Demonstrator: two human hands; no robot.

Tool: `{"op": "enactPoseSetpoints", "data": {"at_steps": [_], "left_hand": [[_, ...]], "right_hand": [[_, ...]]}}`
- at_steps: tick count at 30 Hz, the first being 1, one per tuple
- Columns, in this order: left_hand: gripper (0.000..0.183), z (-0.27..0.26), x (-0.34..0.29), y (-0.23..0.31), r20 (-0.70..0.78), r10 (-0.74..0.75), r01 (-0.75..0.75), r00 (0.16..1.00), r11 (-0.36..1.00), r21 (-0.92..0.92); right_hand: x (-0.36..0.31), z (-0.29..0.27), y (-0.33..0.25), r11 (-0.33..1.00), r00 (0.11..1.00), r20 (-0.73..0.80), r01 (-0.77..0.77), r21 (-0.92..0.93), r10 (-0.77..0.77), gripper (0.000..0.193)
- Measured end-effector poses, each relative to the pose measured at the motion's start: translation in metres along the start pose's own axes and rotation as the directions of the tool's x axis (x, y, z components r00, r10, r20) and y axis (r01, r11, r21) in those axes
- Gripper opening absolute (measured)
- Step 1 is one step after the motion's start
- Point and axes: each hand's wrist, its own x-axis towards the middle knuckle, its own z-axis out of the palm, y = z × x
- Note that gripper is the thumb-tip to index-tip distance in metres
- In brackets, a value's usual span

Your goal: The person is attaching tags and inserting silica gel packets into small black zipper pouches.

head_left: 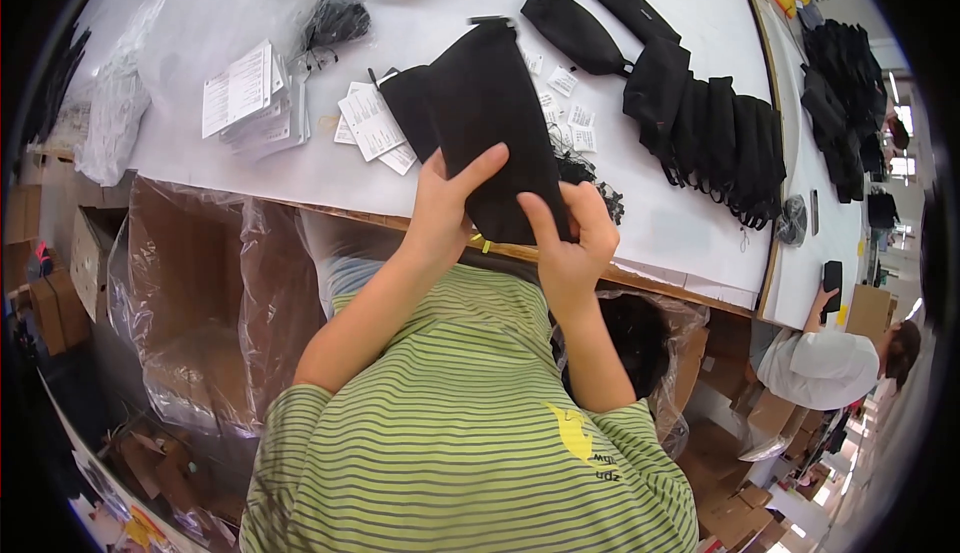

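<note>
Over the table's near edge I hold a flat black fabric pouch (492, 103) with both hands. My left hand (447, 198) is closed on its left side, the thumb lying across the front. Gripping the lower right corner is my right hand (575, 238), its thumb in front and its fingers partly hidden behind the cloth. A second black fabric piece (408, 103) shows behind the pouch on the left; whether it is separate, I cannot tell. White printed tags (372, 125) lie left of the pouch. Smaller white labels (563, 81) and tangled black cords (605, 198) lie to its right.
A row of black pouches (735, 148) fills the table's right side, with more pouches (575, 31) beyond. Stacked white cards (245, 98) and clear plastic bags (215, 23) lie left. Below the edge stands a plastic-lined carton (190, 293). A co-worker (820, 365) is at the far right.
</note>
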Motion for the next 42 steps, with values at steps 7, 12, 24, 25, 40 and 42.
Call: {"op": "enactPoseSetpoints", "data": {"at_steps": [7, 12, 24, 25, 40, 42], "left_hand": [[0.032, -0.003, 0.001, 0.020, -0.010, 0.128, -0.126, 0.992, 0.986, 0.114], [0.038, -0.007, -0.016, 0.015, 0.177, -0.177, 0.110, 0.968, 0.935, 0.338], [0.039, 0.004, -0.020, 0.018, 0.133, -0.180, 0.129, 0.975, 0.938, 0.323], [0.037, 0.006, -0.018, 0.019, 0.119, -0.173, 0.132, 0.978, 0.946, 0.297], [0.023, -0.008, 0.006, 0.036, 0.010, -0.091, 0.091, 0.996, 0.996, 0.003], [0.025, -0.010, 0.009, 0.033, -0.044, -0.054, 0.055, 0.998, 0.998, 0.033]], "right_hand": [[-0.014, -0.003, 0.007, 0.678, 0.869, 0.140, -0.463, 0.571, 0.475, 0.020], [0.024, -0.014, 0.005, 0.669, 0.891, 0.145, -0.422, 0.612, 0.430, 0.030], [0.037, -0.017, 0.016, 0.964, 0.980, -0.134, -0.110, 0.243, 0.146, 0.008], [0.036, -0.017, 0.015, 0.965, 0.980, -0.118, -0.128, 0.229, 0.158, 0.008], [0.002, -0.023, -0.026, 0.905, 0.893, 0.450, -0.217, 0.365, 0.032, 0.013], [0.006, -0.017, -0.023, 0.952, 0.967, 0.244, -0.145, 0.268, 0.078, 0.016]]}}
